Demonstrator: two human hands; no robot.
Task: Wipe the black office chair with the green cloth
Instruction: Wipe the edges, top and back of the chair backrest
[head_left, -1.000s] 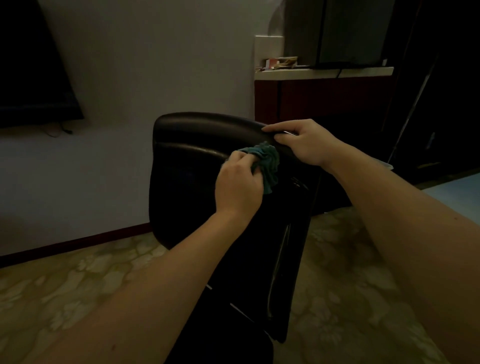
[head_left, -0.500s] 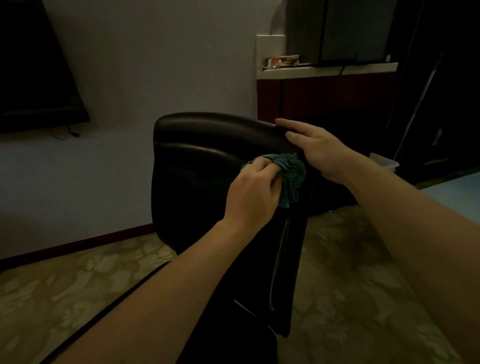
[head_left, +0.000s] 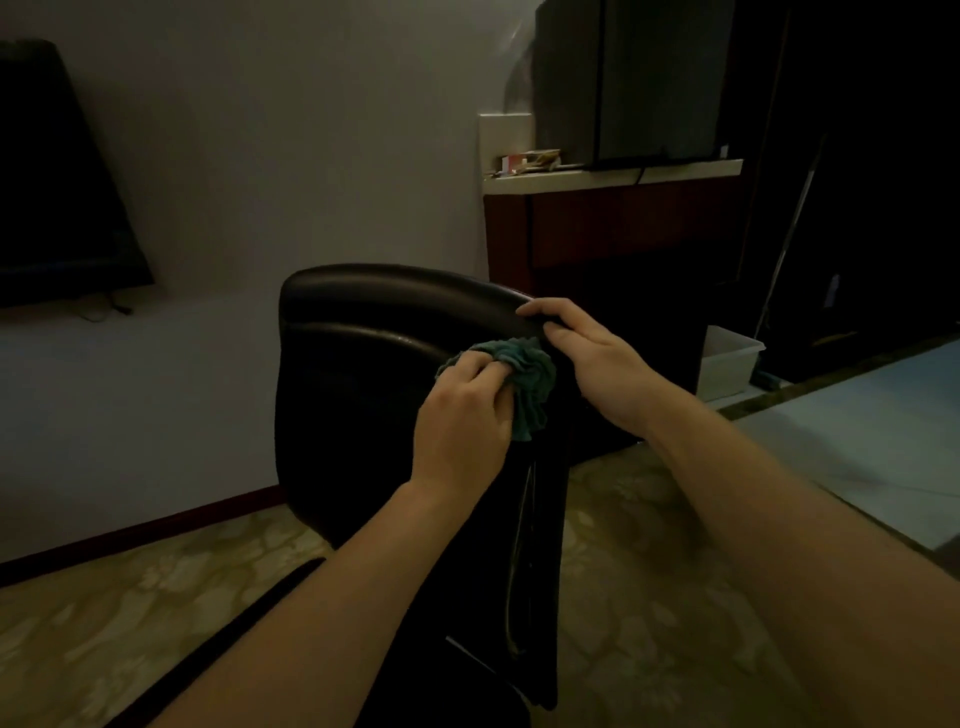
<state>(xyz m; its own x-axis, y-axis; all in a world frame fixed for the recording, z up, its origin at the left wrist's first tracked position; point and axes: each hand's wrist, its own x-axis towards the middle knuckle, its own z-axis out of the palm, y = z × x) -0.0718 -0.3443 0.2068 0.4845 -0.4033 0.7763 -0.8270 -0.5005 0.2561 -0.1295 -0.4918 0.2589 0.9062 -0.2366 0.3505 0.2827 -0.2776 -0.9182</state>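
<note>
The black office chair (head_left: 358, 374) stands in front of me with its glossy backrest facing me. My left hand (head_left: 465, 410) grips the crumpled green cloth (head_left: 527, 379) and presses it against the upper right part of the backrest. My right hand (head_left: 592, 358) holds the top right edge of the backrest, thumb on the near face, fingers curled over the rim. The chair's seat and base are mostly hidden by my arms.
A dark screen (head_left: 57, 197) hangs on the white wall at left. A red-brown cabinet (head_left: 613, 223) with a white top stands behind the chair. A white plastic bin (head_left: 727, 358) sits on the floor at right. Patterned flooring (head_left: 130, 613) surrounds the chair.
My left hand slid the green cloth rightward and slightly down along the upper backrest, then stayed near the right edge. My right hand shifted its hold on the top right rim.
</note>
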